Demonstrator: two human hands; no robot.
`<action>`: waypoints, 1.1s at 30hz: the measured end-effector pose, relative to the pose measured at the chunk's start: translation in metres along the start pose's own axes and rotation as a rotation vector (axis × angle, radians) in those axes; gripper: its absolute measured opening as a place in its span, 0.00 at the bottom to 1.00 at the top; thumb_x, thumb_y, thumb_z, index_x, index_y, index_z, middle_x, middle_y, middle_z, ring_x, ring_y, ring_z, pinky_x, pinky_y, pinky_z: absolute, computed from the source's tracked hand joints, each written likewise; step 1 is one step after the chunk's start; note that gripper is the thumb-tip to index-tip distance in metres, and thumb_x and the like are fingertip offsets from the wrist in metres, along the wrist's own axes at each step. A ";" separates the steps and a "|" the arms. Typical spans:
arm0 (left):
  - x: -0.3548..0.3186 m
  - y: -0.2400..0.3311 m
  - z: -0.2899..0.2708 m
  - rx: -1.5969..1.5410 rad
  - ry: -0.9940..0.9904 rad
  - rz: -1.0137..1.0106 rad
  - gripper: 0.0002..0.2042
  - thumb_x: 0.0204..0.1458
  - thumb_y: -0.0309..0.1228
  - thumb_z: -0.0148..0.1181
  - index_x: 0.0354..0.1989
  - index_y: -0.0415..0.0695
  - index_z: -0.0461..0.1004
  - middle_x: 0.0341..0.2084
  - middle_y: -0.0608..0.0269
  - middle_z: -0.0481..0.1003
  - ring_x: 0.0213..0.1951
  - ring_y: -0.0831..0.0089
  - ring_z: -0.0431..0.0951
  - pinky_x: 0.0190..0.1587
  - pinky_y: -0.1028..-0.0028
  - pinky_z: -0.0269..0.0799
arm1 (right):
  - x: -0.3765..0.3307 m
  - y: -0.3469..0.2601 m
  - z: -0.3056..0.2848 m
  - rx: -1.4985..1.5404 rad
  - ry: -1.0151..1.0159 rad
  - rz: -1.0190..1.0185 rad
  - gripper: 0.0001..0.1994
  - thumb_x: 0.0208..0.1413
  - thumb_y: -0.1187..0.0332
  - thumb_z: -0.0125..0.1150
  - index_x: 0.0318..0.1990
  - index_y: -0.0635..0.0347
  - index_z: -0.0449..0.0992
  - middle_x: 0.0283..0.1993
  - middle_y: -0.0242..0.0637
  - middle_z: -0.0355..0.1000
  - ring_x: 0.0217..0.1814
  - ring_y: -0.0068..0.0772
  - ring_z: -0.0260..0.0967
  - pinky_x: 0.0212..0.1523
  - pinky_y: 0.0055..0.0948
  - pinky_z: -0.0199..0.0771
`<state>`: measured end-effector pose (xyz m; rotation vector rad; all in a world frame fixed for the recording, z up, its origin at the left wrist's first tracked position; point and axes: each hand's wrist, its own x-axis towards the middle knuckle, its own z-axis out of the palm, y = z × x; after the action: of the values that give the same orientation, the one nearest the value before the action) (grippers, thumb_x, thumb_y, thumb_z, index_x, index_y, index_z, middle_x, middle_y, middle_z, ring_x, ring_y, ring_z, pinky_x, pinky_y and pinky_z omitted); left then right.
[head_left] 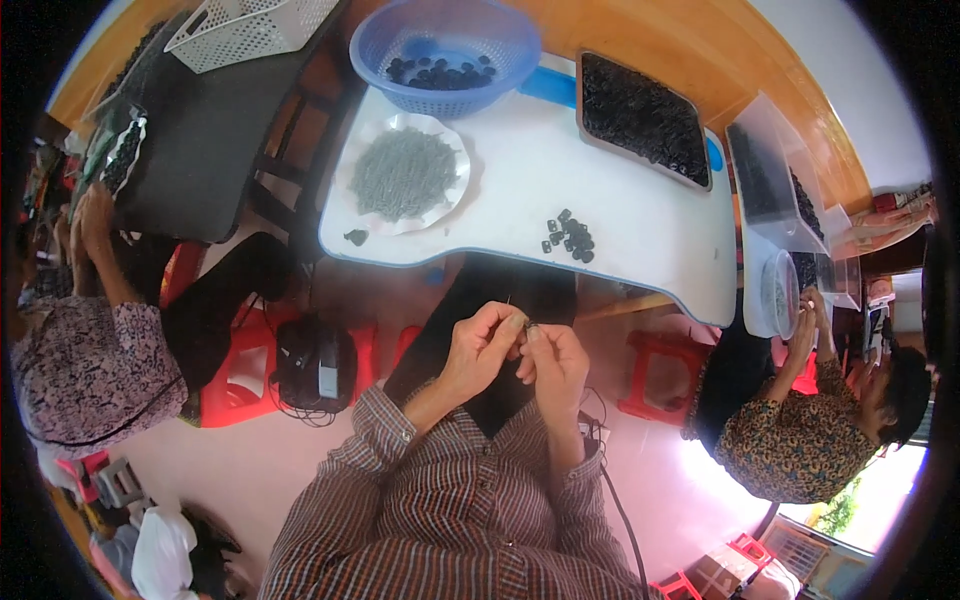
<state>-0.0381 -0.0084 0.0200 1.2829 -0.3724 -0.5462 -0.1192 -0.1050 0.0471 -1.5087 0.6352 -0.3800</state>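
My left hand (480, 348) and my right hand (556, 362) meet above my lap, just off the table's near edge. Fingers of both hands are closed in a pinch around a small dark piece (528, 325), mostly hidden by the fingertips. A thin spike sticks up by my left fingertips; I cannot make out what it belongs to. On the white table (490, 200) beyond lies a small heap of black parts (570, 240). To its left, a white scalloped plate (458, 190) holds many thin, pale, translucent sticks (402, 175).
A blue colander (445, 95) with black pieces stands at the back left, and a tray (690, 180) full of black parts at the back right. Co-workers sit left (100, 360) and right (800, 440). Red stools (665, 375) flank me; a cable (625, 510) hangs at my right.
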 end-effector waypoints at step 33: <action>0.018 -0.030 0.022 0.105 0.014 -0.062 0.07 0.60 0.29 0.53 0.37 0.37 0.73 0.21 0.68 0.73 0.22 0.85 0.71 0.25 0.83 0.69 | 0.019 0.027 -0.021 0.135 0.076 0.101 0.07 0.61 0.70 0.54 0.35 0.65 0.71 0.25 0.29 0.69 0.20 0.13 0.62 0.19 0.15 0.60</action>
<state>-0.0411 -0.0416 -0.0041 1.4024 -0.3542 -0.5758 -0.1213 -0.1314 0.0186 -1.3336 0.7280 -0.3963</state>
